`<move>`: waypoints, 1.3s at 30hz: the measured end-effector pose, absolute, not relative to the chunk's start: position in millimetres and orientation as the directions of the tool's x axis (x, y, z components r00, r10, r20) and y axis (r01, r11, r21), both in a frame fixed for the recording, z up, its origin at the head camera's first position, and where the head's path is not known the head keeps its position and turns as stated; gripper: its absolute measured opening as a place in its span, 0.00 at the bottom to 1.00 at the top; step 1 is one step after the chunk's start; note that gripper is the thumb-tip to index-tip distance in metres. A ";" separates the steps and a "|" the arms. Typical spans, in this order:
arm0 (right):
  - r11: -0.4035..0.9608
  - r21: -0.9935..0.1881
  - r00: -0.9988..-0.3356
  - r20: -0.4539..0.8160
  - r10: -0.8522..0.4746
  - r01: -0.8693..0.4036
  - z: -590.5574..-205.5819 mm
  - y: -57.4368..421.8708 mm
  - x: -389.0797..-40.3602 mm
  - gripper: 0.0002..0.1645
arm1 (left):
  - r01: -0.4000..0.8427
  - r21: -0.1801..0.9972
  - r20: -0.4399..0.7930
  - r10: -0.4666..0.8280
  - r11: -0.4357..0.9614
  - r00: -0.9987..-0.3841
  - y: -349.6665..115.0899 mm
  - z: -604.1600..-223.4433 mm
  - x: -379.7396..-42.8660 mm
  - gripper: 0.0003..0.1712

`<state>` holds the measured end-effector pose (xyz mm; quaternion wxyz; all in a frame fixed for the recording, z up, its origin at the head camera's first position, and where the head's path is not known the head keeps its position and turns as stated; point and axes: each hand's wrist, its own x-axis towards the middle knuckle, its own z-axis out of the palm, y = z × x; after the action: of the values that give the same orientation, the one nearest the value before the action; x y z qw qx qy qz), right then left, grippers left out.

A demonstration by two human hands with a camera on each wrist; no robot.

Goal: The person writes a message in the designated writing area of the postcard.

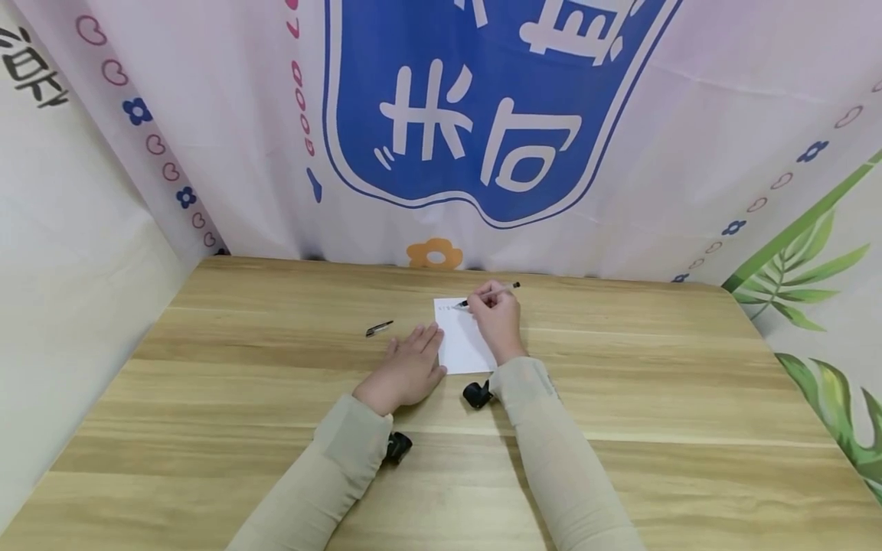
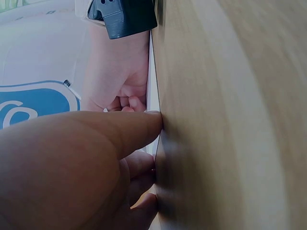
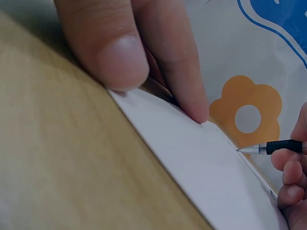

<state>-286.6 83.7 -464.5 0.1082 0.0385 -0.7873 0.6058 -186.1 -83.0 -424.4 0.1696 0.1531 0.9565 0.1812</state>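
Observation:
A white sheet of paper [image 1: 463,348] lies on the wooden table, with a short row of small marks near its top edge. My right hand [image 1: 499,317] pinches a pen [image 1: 498,291] whose black grip and tip [image 3: 256,149] show in the right wrist view. The tip meets the paper by the marks. My left hand [image 1: 406,367] lies with extended fingers on the paper's left edge, and its thumb [image 3: 122,62] rests on the near corner. Left of the paper lies a black pen cap [image 1: 379,328].
The wooden table [image 1: 241,428] reaches back to a printed curtain [image 1: 262,153] with a blue emblem and an orange flower [image 1: 435,253]. Small black cameras [image 1: 397,448] sit at both wrists, close above the tabletop.

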 end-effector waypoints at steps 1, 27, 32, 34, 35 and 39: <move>0.267 -0.944 -0.972 0.223 0.073 -0.196 -464.4 83.9 -286.8 0.04 | 0.232 0.398 -0.268 0.354 0.888 -0.896 -82.8 -424.4 -186.5 0.39; 0.221 -0.959 -0.978 0.198 0.070 -0.178 -462.1 85.0 -282.9 0.04 | 0.227 0.381 -0.267 0.342 0.896 -0.901 -80.0 -424.7 -184.3 0.38; 0.230 -0.957 -0.978 0.197 0.062 -0.178 -462.2 84.2 -282.2 0.03 | 0.233 0.382 -0.261 0.346 0.894 -0.901 -80.5 -426.0 -183.9 0.38; 0.230 -0.957 -0.979 0.196 0.056 -0.179 -462.7 83.8 -282.3 0.03 | 0.234 0.382 -0.260 0.347 0.894 -0.901 -80.9 -426.7 -183.9 0.38; 0.230 -0.956 -0.979 0.197 0.053 -0.180 -462.9 83.7 -282.3 0.03 | 0.235 0.380 -0.258 0.347 0.895 -0.902 -81.1 -427.0 -184.0 0.38; 0.230 -0.957 -0.980 0.194 0.048 -0.178 -463.7 84.1 -282.8 0.03 | 0.241 0.375 -0.255 0.349 0.895 -0.901 -81.5 -428.0 -184.6 0.38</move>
<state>-282.8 84.1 -463.7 0.0912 0.0417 -0.7787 0.6193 -184.6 -81.5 -428.0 0.1601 0.1537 0.9602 0.1694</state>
